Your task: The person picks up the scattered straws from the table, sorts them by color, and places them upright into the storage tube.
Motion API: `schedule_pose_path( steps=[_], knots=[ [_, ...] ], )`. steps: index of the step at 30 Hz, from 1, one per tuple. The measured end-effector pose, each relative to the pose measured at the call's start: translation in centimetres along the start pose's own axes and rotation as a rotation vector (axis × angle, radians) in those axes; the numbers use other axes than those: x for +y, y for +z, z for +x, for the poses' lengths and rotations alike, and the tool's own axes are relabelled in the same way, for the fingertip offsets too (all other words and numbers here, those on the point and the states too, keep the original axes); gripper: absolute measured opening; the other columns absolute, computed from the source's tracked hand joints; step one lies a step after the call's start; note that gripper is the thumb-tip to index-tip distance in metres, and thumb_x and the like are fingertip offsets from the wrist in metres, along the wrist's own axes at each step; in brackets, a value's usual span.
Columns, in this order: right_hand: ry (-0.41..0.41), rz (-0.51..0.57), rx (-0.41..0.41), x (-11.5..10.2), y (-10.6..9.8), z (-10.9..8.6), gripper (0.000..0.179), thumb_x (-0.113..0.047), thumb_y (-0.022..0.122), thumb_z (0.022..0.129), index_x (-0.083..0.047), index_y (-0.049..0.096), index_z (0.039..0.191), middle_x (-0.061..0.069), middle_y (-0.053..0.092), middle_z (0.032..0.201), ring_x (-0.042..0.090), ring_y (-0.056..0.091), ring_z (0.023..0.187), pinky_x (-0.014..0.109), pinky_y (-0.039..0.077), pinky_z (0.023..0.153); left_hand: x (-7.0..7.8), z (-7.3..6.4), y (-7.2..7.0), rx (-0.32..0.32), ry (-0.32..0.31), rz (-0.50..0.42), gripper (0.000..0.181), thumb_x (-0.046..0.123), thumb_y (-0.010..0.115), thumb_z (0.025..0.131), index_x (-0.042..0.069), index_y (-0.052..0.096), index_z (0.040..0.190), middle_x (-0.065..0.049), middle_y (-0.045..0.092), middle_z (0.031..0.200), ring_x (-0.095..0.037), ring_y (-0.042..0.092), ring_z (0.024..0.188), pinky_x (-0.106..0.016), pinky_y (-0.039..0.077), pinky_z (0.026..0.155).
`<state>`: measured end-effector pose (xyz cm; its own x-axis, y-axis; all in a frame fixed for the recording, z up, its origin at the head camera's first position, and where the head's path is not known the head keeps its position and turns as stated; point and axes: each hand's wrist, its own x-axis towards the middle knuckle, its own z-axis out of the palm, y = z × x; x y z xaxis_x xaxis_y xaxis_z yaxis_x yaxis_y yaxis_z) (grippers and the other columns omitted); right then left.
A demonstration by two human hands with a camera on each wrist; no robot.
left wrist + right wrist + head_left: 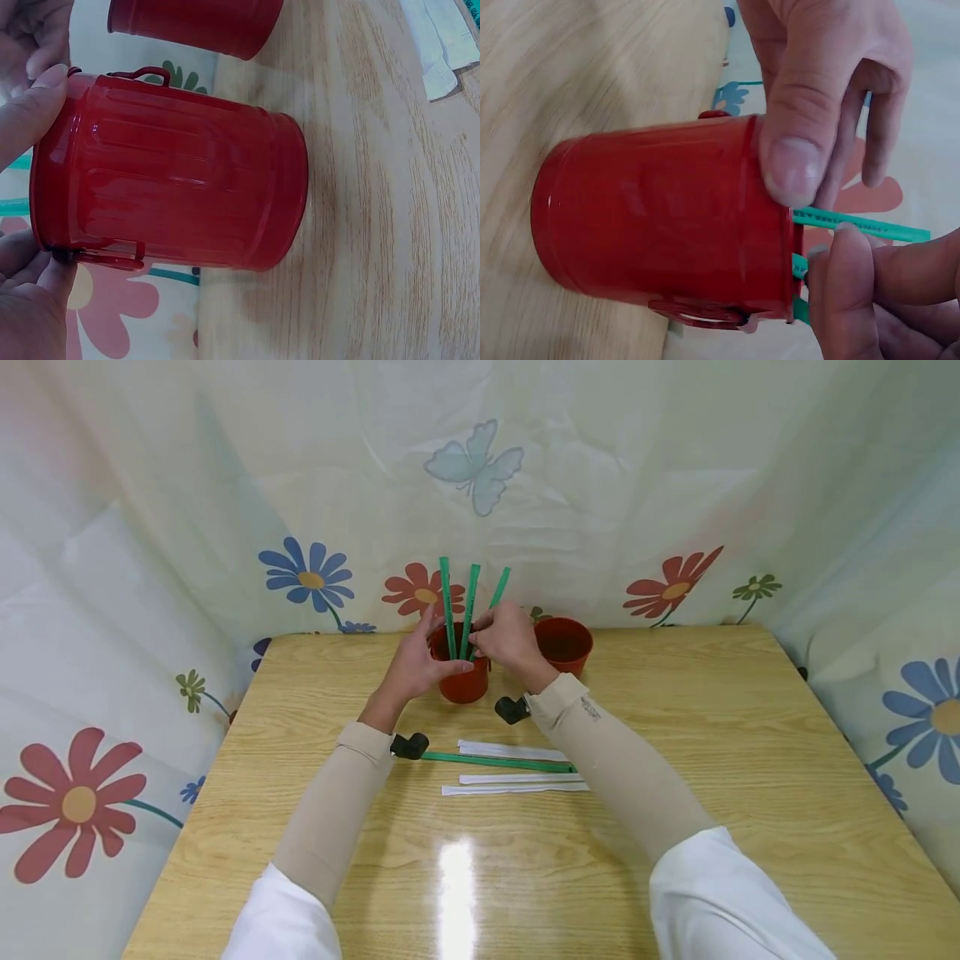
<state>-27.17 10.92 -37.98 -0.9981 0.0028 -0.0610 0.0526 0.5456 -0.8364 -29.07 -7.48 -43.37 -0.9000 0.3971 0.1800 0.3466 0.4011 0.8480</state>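
Observation:
A small red metal bucket with side handles stands upright at the back of the table. My left hand grips its rim, the thumb on the near side and the fingers on the far left side. Two slim green printed sticks, like wrapped straws, stand up out of the bucket. A third green straw leans right, and my right hand pinches it low, just over the rim. In the right wrist view, the right fingertips cover part of the straws at the bucket's mouth.
A second red bucket stands close on the right, behind the right wrist. In front, several white straws and a green straw lie crosswise, their right ends partly behind the right forearm. A flowered curtain hangs behind the table.

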Motion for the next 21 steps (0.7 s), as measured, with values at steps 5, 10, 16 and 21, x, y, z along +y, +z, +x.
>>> schedule_pose_path(
  steps=[5, 10, 16, 21],
  knots=[
    [-0.092, -0.007, 0.009, 0.3, -1.0, -1.0, 0.026, -0.010, 0.072, 0.097, 0.004, 0.076, 0.119, 0.020, 0.078, 0.104, 0.034, 0.077, 0.084, 0.031, 0.063, 0.074, 0.2, 0.1, 0.0, -0.003, -0.040, 0.006, 0.115, 0.027, 0.087, 0.087, 0.013, 0.008, 0.169, -0.009, 0.045, 0.165, -0.028, 0.041, 0.154, -0.052, 0.038, 0.125],
    [-0.113, 0.026, -0.026, 1.7, -2.0, -2.4, 0.023, -0.013, 0.075, 0.096, 0.001, 0.078, 0.114, 0.017, 0.078, 0.104, 0.029, 0.077, 0.083, 0.026, 0.061, 0.070, 0.4, 0.0, -0.2, -0.002, -0.051, 0.026, 0.115, 0.028, 0.087, 0.087, 0.013, 0.008, 0.169, -0.007, 0.043, 0.166, -0.028, 0.039, 0.155, -0.051, 0.038, 0.125],
    [-0.121, 0.147, -0.142, 5.3, -3.3, -4.9, 0.020, -0.008, 0.076, 0.094, 0.003, 0.078, 0.111, 0.021, 0.079, 0.104, 0.029, 0.076, 0.084, 0.029, 0.064, 0.074, 0.6, -0.2, -0.2, -0.008, -0.061, 0.030, 0.117, 0.033, 0.088, 0.086, 0.013, 0.008, 0.169, -0.006, 0.041, 0.167, -0.028, 0.039, 0.155, -0.052, 0.039, 0.125],
    [-0.155, 0.150, -0.202, 9.2, -3.8, -7.2, 0.023, -0.008, 0.079, 0.092, 0.006, 0.077, 0.110, 0.017, 0.080, 0.102, 0.020, 0.075, 0.084, 0.028, 0.063, 0.076, 0.5, -0.3, -0.1, -0.007, -0.061, 0.033, 0.118, 0.034, 0.088, 0.085, 0.012, 0.007, 0.169, -0.005, 0.042, 0.167, -0.027, 0.038, 0.156, -0.052, 0.041, 0.123]
  ],
)
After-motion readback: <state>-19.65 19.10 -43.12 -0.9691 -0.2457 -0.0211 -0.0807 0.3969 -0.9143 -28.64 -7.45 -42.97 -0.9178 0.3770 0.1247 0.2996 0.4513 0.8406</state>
